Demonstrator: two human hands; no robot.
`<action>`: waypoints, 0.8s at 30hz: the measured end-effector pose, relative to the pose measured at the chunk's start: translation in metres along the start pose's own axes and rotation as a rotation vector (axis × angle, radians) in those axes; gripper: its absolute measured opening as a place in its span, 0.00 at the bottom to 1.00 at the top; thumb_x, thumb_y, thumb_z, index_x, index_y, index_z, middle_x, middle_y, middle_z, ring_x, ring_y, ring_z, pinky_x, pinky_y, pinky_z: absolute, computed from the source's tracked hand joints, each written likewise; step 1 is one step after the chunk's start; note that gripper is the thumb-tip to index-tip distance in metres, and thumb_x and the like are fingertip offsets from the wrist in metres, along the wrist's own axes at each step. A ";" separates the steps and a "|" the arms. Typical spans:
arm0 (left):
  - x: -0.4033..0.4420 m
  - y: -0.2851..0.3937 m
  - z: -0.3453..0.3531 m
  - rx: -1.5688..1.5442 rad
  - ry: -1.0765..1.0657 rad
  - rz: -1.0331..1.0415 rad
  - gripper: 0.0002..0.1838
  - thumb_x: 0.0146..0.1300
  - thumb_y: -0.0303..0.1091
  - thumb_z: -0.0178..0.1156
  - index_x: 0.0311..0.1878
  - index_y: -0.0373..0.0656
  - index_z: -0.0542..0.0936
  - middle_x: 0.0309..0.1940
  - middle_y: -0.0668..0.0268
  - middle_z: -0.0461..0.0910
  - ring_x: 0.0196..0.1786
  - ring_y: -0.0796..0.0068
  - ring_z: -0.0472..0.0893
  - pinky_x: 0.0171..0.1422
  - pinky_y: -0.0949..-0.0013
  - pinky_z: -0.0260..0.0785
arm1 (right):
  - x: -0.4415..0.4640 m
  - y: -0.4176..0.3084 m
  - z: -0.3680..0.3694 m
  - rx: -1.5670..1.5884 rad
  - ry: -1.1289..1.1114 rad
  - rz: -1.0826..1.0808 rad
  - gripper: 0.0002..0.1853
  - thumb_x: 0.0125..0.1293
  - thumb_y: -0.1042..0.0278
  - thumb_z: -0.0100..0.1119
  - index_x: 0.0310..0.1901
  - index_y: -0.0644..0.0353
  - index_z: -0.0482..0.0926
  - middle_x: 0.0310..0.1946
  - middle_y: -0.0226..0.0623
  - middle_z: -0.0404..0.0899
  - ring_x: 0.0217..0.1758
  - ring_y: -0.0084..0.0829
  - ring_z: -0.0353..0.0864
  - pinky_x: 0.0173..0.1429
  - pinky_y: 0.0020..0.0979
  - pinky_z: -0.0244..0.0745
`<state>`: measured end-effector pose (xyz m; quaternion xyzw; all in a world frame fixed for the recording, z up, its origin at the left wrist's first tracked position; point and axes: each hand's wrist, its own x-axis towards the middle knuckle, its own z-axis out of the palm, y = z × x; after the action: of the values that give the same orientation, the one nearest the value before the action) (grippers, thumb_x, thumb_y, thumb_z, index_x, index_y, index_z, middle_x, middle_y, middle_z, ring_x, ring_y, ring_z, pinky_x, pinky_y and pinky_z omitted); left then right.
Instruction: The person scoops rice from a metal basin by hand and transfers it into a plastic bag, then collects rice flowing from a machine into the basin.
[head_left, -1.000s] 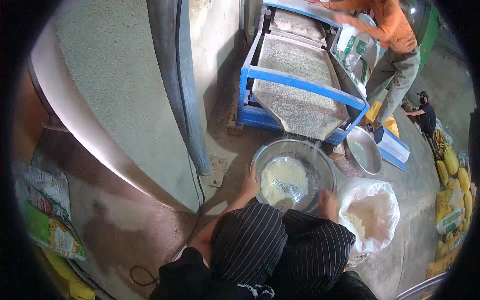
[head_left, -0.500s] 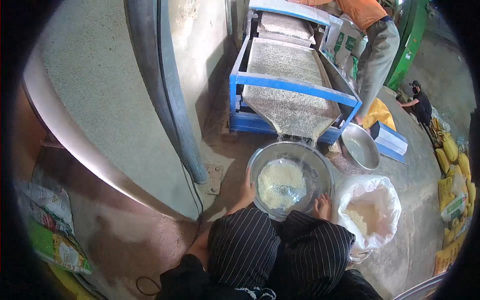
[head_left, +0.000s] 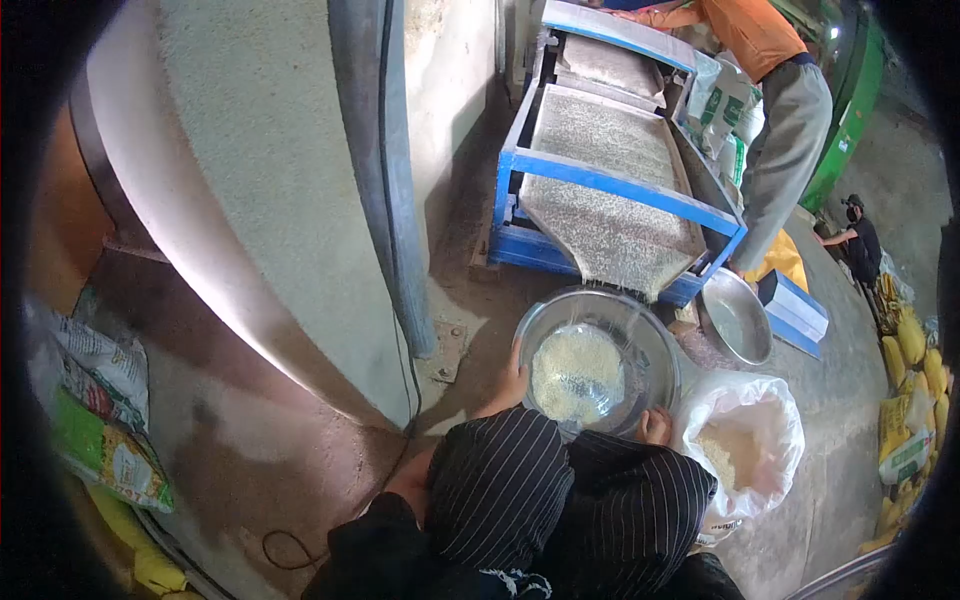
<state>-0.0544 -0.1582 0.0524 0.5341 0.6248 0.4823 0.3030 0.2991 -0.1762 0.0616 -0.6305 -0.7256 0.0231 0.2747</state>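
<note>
A wide metal basin (head_left: 654,352) stands under the spout of a blue-framed sieve (head_left: 610,185), and pale grains (head_left: 577,372) lie in it. Grains are at the lip of the spout, above the basin's far rim. My left hand (head_left: 508,387) grips the basin's left side. At the near right rim is my right hand (head_left: 655,427), its fingers curled against the edge. Just right of that hand, an open white sack (head_left: 695,400) holds more grains.
An empty metal bowl (head_left: 738,318) and a blue-and-white metal piece (head_left: 793,312) lie right of the sieve. A person in orange (head_left: 755,38) leans over its far end. Another person (head_left: 860,240) is farther right. A pillar (head_left: 270,200) rises at left; yellow sacks (head_left: 910,340) lie at right.
The view has shifted a little. My right hand's fingers, raised and spread half a second ago, are now curled at the rim. The person in orange has stepped and bent nearer the sieve.
</note>
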 end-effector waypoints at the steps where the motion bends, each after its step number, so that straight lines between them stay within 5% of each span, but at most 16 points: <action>1: 0.000 -0.001 0.001 -0.003 0.005 -0.005 0.35 0.61 0.28 0.47 0.70 0.54 0.48 0.52 0.41 0.70 0.49 0.43 0.75 0.54 0.54 0.65 | 0.002 -0.005 -0.007 -0.013 -0.079 0.030 0.11 0.61 0.66 0.51 0.36 0.64 0.80 0.39 0.49 0.78 0.52 0.47 0.72 0.57 0.42 0.65; 3: 0.000 -0.005 0.004 -0.020 0.030 0.004 0.34 0.61 0.28 0.47 0.70 0.54 0.49 0.53 0.42 0.70 0.49 0.44 0.75 0.54 0.55 0.65 | -0.001 -0.023 -0.021 -0.029 -0.158 0.057 0.11 0.61 0.65 0.52 0.36 0.63 0.80 0.37 0.49 0.79 0.52 0.47 0.73 0.55 0.42 0.66; 5: 0.002 -0.009 0.006 -0.012 0.052 0.039 0.34 0.61 0.28 0.47 0.70 0.54 0.49 0.53 0.43 0.70 0.49 0.44 0.75 0.54 0.55 0.65 | -0.011 -0.046 -0.029 0.055 0.071 0.066 0.15 0.63 0.59 0.52 0.35 0.64 0.80 0.29 0.44 0.80 0.46 0.45 0.76 0.54 0.40 0.70; 10: -0.004 0.012 -0.007 -0.104 -0.066 -0.060 0.34 0.61 0.28 0.48 0.70 0.53 0.48 0.56 0.45 0.68 0.51 0.46 0.74 0.55 0.57 0.65 | -0.009 -0.026 -0.021 0.020 -0.007 0.017 0.15 0.62 0.59 0.52 0.29 0.64 0.79 0.24 0.47 0.78 0.38 0.48 0.76 0.50 0.43 0.68; 12: 0.002 -0.008 0.004 -0.007 0.073 0.111 0.34 0.61 0.27 0.47 0.70 0.52 0.48 0.56 0.45 0.68 0.49 0.48 0.75 0.53 0.56 0.65 | -0.004 -0.015 -0.014 0.007 -0.043 -0.011 0.16 0.61 0.60 0.51 0.26 0.64 0.78 0.22 0.48 0.77 0.34 0.49 0.75 0.48 0.44 0.67; 16: 0.004 -0.016 0.008 -0.020 0.086 0.133 0.35 0.61 0.27 0.47 0.70 0.52 0.48 0.51 0.44 0.71 0.44 0.48 0.77 0.49 0.55 0.66 | -0.005 -0.005 -0.001 -0.014 -0.103 -0.058 0.17 0.60 0.60 0.51 0.21 0.65 0.77 0.19 0.49 0.75 0.27 0.52 0.75 0.45 0.46 0.66; 19: 0.002 -0.006 0.001 -0.014 0.063 0.102 0.35 0.60 0.27 0.47 0.70 0.52 0.48 0.47 0.43 0.73 0.40 0.48 0.77 0.46 0.54 0.67 | -0.009 -0.009 0.002 -0.022 0.132 0.008 0.18 0.60 0.58 0.51 0.21 0.64 0.78 0.19 0.48 0.76 0.26 0.49 0.75 0.45 0.46 0.66; 21: -0.002 0.008 -0.007 -0.032 0.020 0.053 0.35 0.60 0.27 0.47 0.70 0.52 0.48 0.45 0.43 0.74 0.41 0.48 0.77 0.47 0.54 0.67 | -0.001 -0.010 -0.014 -0.114 -0.270 0.058 0.16 0.64 0.59 0.47 0.28 0.60 0.81 0.22 0.44 0.78 0.33 0.40 0.78 0.57 0.44 0.63; 24: 0.002 -0.005 0.000 -0.015 -0.006 -0.011 0.35 0.60 0.27 0.46 0.70 0.52 0.48 0.45 0.42 0.74 0.41 0.49 0.77 0.47 0.55 0.67 | -0.004 0.004 0.003 -0.014 -0.161 0.057 0.18 0.64 0.59 0.47 0.23 0.59 0.80 0.20 0.45 0.77 0.32 0.46 0.76 0.60 0.45 0.59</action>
<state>-0.0567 -0.1559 0.0484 0.5299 0.6229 0.4838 0.3117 0.3016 -0.1785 0.0559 -0.6488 -0.7274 0.0764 0.2102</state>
